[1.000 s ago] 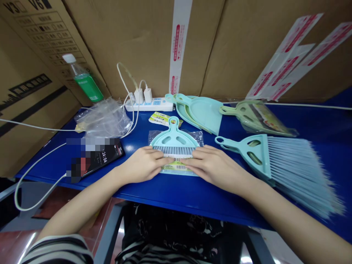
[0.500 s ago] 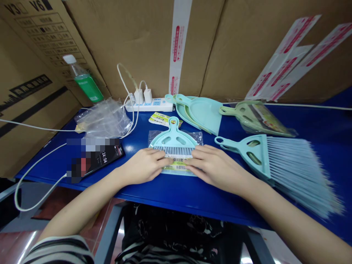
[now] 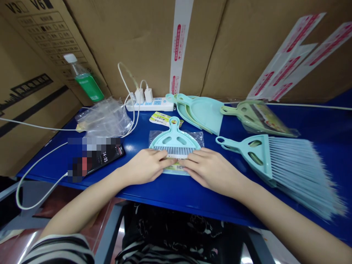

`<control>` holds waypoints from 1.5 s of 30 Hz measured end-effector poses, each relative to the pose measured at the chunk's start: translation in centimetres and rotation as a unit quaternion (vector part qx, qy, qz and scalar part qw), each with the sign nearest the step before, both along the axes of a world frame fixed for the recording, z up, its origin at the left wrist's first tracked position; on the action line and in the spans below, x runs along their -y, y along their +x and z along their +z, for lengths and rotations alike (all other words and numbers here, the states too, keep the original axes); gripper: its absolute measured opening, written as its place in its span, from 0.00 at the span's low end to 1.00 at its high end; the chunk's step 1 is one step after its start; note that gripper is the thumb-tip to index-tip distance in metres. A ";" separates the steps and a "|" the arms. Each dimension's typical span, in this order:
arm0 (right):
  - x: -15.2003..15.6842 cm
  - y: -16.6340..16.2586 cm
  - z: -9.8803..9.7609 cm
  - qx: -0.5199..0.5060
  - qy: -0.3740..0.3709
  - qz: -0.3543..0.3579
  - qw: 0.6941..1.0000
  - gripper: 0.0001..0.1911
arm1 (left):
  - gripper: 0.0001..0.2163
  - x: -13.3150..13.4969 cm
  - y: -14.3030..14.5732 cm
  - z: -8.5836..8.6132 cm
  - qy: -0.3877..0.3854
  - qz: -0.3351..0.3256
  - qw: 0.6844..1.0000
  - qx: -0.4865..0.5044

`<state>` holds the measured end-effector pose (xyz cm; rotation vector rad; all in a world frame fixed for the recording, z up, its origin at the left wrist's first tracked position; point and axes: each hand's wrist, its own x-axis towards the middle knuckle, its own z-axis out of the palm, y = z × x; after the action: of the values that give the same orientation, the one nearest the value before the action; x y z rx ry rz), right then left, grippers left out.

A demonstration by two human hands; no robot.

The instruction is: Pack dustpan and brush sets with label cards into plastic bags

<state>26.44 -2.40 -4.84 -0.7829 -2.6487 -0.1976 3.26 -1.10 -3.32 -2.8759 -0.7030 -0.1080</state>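
A small mint-green brush point(image 3: 175, 138) lies in a clear plastic bag on the blue table point(image 3: 170, 189), handle pointing away from me. My left hand point(image 3: 145, 165) and my right hand point(image 3: 210, 169) both rest on the bag's near end. Their fingertips press together on the green label card point(image 3: 176, 167) below the grey bristles. Fingers of both hands are curled and pinched on the bag's edge.
A pile of mint brushes point(image 3: 286, 163) lies to the right, stacked dustpans point(image 3: 200, 113) and a bagged green set point(image 3: 258, 117) behind. A phone point(image 3: 101, 157), loose bags point(image 3: 104, 118), a power strip point(image 3: 151, 104), a bottle point(image 3: 85, 80) and cartons point(image 3: 247, 40) surround them.
Both hands have drawn closer together over the label card, covering more of it. The bagged brush stays in the same place.
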 end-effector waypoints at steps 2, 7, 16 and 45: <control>0.0 0.1 0.1 -0.003 -0.014 0.001 1.000 0.12 | 0.15 0.0 0.0 0.0 0.000 -0.001 1.000 0.007; 0.0 0.0 0.1 -0.001 -0.026 0.000 1.000 0.11 | 0.15 0.0 0.0 0.1 0.001 -0.001 1.000 0.003; 0.0 0.1 0.5 -0.011 -0.040 -0.019 0.999 0.13 | 0.12 0.2 -0.1 0.5 -0.004 0.018 1.000 0.006; -0.6 2.0 1.4 -0.102 -0.237 -0.216 0.942 0.03 | 0.15 -0.9 -1.6 1.7 -0.027 0.205 0.978 -0.002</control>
<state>28.42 -1.82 -3.45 -1.4493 -2.3134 0.4067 1.64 -0.21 -1.65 -2.7098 -1.2949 -0.0267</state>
